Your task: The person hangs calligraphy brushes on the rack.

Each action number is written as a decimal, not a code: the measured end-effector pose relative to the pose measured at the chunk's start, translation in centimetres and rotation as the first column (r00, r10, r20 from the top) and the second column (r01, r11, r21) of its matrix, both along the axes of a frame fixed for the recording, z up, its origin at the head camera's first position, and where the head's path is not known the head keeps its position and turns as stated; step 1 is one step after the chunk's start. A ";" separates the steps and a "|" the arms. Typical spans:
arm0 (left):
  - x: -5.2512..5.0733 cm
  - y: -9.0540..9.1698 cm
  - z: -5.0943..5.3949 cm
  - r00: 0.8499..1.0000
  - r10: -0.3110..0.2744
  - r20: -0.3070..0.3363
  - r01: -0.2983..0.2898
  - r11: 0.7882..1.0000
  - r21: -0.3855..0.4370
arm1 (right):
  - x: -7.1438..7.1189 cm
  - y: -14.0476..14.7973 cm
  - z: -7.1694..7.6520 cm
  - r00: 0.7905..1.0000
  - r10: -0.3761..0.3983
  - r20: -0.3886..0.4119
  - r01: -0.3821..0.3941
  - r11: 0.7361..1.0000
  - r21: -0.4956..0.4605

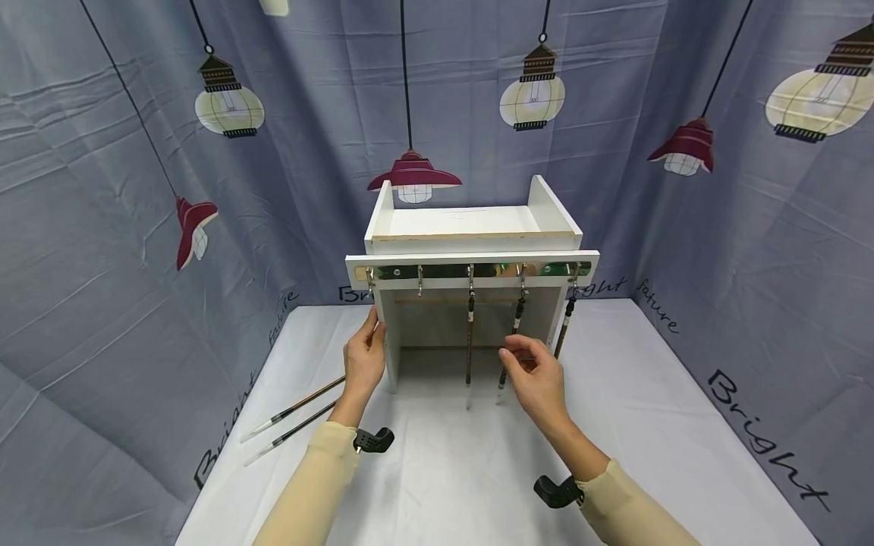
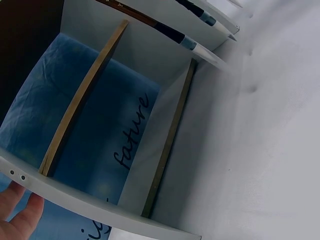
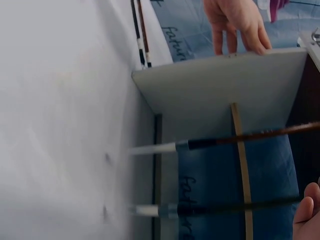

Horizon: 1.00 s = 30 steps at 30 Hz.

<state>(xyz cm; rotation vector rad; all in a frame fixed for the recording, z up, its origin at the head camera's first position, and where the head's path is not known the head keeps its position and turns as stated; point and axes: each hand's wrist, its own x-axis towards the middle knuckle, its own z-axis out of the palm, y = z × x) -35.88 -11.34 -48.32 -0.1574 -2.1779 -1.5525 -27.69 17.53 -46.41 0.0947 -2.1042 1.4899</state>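
Observation:
A white wooden rack (image 1: 473, 244) stands on the table, with a row of metal hooks along its front rail. Calligraphy brushes hang tip-down from three hooks: a middle brush (image 1: 470, 334), a second brush (image 1: 520, 309) and a right-end brush (image 1: 565, 326). My right hand (image 1: 539, 379) is at the second brush's handle, thumb and forefinger seeming to pinch it; the contact is partly hidden. My left hand (image 1: 365, 356) touches the rack's left side panel (image 3: 220, 75), fingertips on its front edge. Two more brushes (image 1: 300, 402) lie on the table beyond my left wrist.
The white-covered table (image 1: 437, 485) extends around the rack. Two hooks at the rail's left, including the left-end hook (image 1: 369, 279), carry no brush. A grey-blue curtain (image 1: 307, 152) printed with lamps surrounds the table. Inside the rack runs a wooden crossbar (image 2: 82, 95).

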 end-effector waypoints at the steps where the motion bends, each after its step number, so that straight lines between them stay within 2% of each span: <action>1: 0.0 0.0 0.0 1.000 0.000 0.000 0.000 1.000 -0.001 | 0.1 0.3 0.0 1.000 -0.004 -0.002 0.004 1.000 0.007; 18: 0.0 -0.1 0.0 1.000 -0.026 0.002 0.026 1.000 0.009 | 0.8 5.8 0.5 0.988 -0.142 -0.068 0.148 0.984 0.095; 30: 0.0 -0.1 0.1 1.000 -0.016 0.005 0.016 1.000 0.007 | 0.3 9.0 0.8 0.966 -0.255 -0.037 0.257 0.957 0.135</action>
